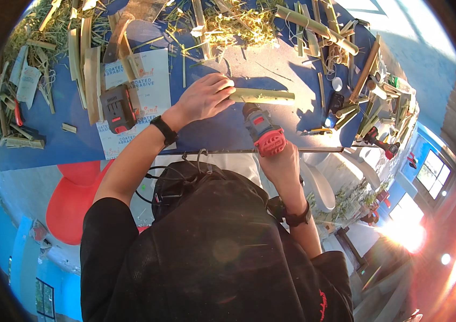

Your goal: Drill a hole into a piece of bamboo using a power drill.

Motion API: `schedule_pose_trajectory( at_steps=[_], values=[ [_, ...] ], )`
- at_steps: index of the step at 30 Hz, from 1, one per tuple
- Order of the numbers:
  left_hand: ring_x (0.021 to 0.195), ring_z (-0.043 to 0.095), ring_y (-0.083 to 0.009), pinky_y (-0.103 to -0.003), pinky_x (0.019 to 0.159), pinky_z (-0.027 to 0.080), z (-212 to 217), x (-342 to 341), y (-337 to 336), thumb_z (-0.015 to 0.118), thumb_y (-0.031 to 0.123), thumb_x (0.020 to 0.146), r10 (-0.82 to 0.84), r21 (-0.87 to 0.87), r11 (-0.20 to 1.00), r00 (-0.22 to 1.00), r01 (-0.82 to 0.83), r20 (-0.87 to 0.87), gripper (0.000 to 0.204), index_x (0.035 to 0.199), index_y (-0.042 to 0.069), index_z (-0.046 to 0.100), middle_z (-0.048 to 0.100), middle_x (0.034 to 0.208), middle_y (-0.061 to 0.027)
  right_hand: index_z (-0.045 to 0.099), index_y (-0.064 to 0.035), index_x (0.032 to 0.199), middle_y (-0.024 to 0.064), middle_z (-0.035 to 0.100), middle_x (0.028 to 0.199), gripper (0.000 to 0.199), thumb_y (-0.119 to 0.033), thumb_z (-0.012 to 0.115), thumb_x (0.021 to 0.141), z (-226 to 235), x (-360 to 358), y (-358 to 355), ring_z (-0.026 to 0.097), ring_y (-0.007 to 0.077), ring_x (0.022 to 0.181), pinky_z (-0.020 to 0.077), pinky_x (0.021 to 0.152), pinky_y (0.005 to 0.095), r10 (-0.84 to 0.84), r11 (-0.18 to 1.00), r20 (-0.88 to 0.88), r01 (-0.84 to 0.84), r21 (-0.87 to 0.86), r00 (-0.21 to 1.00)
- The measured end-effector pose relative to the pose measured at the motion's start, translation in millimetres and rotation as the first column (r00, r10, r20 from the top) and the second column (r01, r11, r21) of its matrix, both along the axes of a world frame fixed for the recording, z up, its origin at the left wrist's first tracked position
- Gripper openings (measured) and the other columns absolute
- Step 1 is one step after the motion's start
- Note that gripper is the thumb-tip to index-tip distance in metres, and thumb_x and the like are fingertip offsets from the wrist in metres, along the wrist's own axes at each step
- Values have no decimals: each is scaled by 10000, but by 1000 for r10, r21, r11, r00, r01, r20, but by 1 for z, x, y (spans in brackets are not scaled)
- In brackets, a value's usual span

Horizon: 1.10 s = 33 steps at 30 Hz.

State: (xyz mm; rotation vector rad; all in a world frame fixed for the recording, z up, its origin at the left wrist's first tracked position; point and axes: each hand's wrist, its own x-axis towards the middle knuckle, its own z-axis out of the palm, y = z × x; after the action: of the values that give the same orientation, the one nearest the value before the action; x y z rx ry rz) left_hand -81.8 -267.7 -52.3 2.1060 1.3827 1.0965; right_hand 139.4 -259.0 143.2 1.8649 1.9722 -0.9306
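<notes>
My left hand is closed around the left end of a green bamboo tube, which lies crosswise above the blue table. The fingers cover that end. In my right hand is a grey and red cordless drill, gripped from behind with its nose pointing away from me. The drill's front end is close beneath the middle of the bamboo tube. From this angle I cannot tell whether the bit touches or enters the bamboo. The grip and trigger are hidden under the drill body and my hand.
Left of my forearm, a black battery pack rests on printed abrasive paper. Bamboo strips and shavings cover the far side. At right are more bamboo pieces and another power tool. A red chair stands at lower left.
</notes>
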Motion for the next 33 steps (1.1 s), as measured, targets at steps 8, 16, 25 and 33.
schedule_pose_trajectory(
  at_steps=[8, 16, 25, 33],
  values=[
    [1182, 644, -290, -416, 1014, 551, 2, -1, 0, 823, 210, 886, -5, -17, 1000, 1000, 5, 4, 307, 1130, 53, 722, 682, 1209, -60, 712, -60, 1011, 228, 744, 863, 229, -236, 762, 873, 1, -2, 0, 708, 474, 880, 561, 770, 517, 1, 1000, 1, -1, 8, 1000],
    [1190, 641, -299, -424, 1020, 551, 2, -1, 0, 827, 178, 857, -7, -29, 1000, 1000, 8, 27, 336, 1145, 57, 703, 677, 1210, -65, 707, -62, 1002, 232, 739, 848, 227, -238, 766, 871, -4, 1, -1, 708, 477, 874, 561, 768, 518, 20, 1000, -2, -20, 23, 1000],
    [1183, 631, -299, -413, 1041, 534, 1, -1, -1, 815, 183, 839, 1, 7, 1000, 999, -1, 35, 334, 1116, 44, 693, 666, 1192, -79, 704, -59, 976, 232, 739, 854, 214, -230, 765, 863, -12, 1, 0, 706, 478, 872, 561, 779, 528, 35, 998, -12, -35, 43, 999],
    [1178, 638, -303, -422, 1030, 543, -1, 0, 0, 813, 178, 843, -5, -9, 1000, 1000, 5, 19, 343, 1138, 56, 688, 671, 1194, -72, 699, -47, 951, 234, 735, 841, 225, -229, 782, 850, -17, 2, -3, 708, 478, 854, 559, 767, 537, 17, 998, -47, -14, 67, 999]
  ],
)
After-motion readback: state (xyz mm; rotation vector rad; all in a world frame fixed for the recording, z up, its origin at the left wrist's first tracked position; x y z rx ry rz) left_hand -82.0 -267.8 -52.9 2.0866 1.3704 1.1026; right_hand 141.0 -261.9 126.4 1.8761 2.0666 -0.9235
